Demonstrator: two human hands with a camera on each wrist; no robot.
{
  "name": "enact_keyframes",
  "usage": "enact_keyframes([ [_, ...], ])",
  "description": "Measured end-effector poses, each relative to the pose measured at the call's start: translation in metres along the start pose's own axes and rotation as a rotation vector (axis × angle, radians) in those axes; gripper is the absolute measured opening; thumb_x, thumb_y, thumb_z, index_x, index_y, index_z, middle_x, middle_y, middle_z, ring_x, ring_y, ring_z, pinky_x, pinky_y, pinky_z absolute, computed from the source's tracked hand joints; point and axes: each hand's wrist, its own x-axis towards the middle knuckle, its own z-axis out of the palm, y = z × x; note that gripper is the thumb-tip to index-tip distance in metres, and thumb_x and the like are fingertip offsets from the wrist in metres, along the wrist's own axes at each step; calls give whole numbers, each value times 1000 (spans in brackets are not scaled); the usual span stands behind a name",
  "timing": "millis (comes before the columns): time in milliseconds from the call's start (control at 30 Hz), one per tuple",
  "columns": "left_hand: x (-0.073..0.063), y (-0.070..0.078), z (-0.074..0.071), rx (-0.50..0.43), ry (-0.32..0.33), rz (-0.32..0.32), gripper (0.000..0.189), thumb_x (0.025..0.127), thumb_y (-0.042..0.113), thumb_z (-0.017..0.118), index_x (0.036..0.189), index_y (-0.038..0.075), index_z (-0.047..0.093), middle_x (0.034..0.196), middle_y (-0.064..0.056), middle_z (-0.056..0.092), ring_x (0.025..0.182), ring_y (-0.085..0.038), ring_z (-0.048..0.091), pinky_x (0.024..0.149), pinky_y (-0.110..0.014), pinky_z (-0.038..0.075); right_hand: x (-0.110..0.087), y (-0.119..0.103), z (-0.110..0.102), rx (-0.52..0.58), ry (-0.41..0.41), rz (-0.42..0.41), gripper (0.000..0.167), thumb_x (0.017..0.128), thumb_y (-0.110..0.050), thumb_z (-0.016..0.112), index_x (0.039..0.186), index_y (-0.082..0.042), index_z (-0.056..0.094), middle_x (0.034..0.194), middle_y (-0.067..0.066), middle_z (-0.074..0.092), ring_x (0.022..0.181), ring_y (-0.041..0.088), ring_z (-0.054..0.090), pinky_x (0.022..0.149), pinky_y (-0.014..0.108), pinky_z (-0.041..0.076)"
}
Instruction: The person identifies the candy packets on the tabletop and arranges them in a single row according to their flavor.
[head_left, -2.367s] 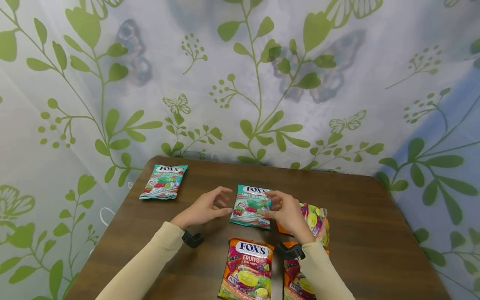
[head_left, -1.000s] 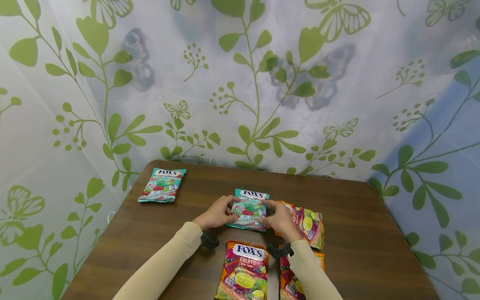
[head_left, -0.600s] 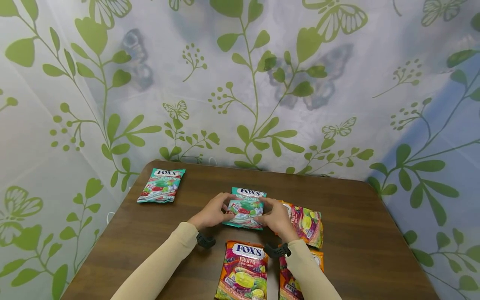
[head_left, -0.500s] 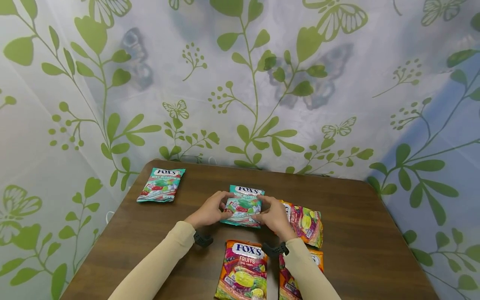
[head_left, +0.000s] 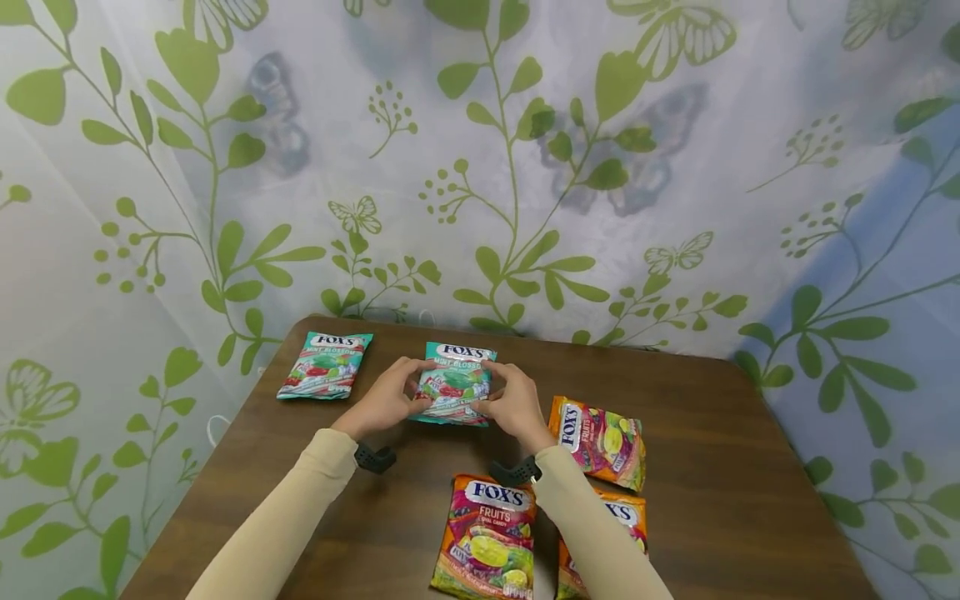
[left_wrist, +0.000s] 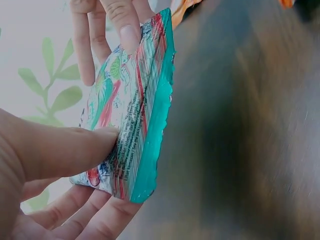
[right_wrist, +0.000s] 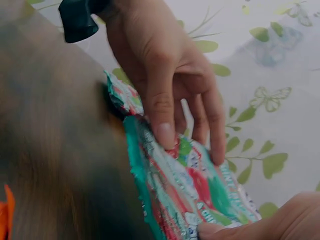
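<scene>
A teal FOX'S Mint Blossom candy bag (head_left: 453,385) is held between both hands over the back middle of the table. My left hand (head_left: 386,400) grips its left side; in the left wrist view the thumb lies on the printed front and fingers curl beneath the bag (left_wrist: 127,115). On the opposite side my right hand (head_left: 513,407) pinches the edge, and its thumb presses the front in the right wrist view. A second Mint Blossom bag (head_left: 326,367) lies at the table's back left corner, left of the hands.
Three orange-and-purple FOX'S Fruits candy bags lie on the brown wooden table (head_left: 720,467): one at front centre (head_left: 487,537), one turned sideways on the right (head_left: 600,442), and one (head_left: 626,512) partly under the right forearm. A leaf-patterned curtain (head_left: 405,208) hangs behind the table.
Both hands have closed in on the teal candy bag and moved it left and toward the back, away from the sideways Fruits bag. The other bags stay put.
</scene>
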Motion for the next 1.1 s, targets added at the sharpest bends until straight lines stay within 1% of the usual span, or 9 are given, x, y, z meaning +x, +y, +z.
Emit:
enact_keyframes([
  [200,-2,-11,-22,93,30,-1,63,100,1,79,157,-4,53,127,-20,55,101,-33,56,75,-36,54,20,-7,20,20,-38,-42,72,86,-2,94,151,-7,66,134,15,65,84,21,71,71,34,64],
  [500,0,-26,-43,155,4,-14,61,101,2,78,156,-5,53,124,-22,56,99,-33,57,82,-47,51,39,-14,40,39,-72,-56,73,85,-2,95,152,-5,65,136,16,64,82,20,71,70,33,62],
  [600,2,-33,-48,186,19,-14,62,101,2,79,156,-5,52,119,-21,57,97,-36,58,83,-51,51,45,-16,47,48,-73,-60,73,85,-1,94,151,-4,64,138,16,63,81,19,71,69,33,61],
  [733,4,-41,-53,234,42,-20,64,100,2,79,157,-5,52,107,-19,58,115,-50,58,96,-65,48,54,-17,59,52,-81,-61,72,87,-1,93,153,-3,63,141,17,61,82,19,70,70,32,61],
  [800,4,-45,-55,247,53,-22,64,100,1,79,157,-6,52,105,-20,58,116,-53,58,96,-67,47,57,-16,64,54,-91,-54,73,88,0,92,154,-3,61,142,17,61,83,19,70,71,32,60],
  [867,4,-48,-55,254,59,-21,63,99,0,79,156,-7,52,106,-20,58,107,-52,58,90,-64,49,60,-16,68,56,-99,-49,74,87,2,91,154,-2,60,141,18,61,83,21,70,72,33,61],
  [933,3,-51,-55,269,66,-14,63,98,-1,79,155,-8,53,103,-20,59,123,-58,56,94,-66,50,62,-14,72,49,-103,-46,75,86,4,91,155,-1,60,139,18,61,83,21,71,72,32,60],
  [967,4,-53,-55,269,67,-12,63,98,-2,79,155,-9,53,103,-20,59,113,-55,58,88,-63,50,63,-13,74,45,-104,-43,76,85,5,91,155,-1,60,138,17,61,83,21,71,71,32,60],
  [1100,4,-57,-52,302,62,-9,62,98,-1,79,153,-11,53,101,-21,56,102,-46,58,82,-56,48,65,-8,79,36,-101,-33,78,82,8,92,153,1,61,137,18,61,81,20,71,70,29,59],
])
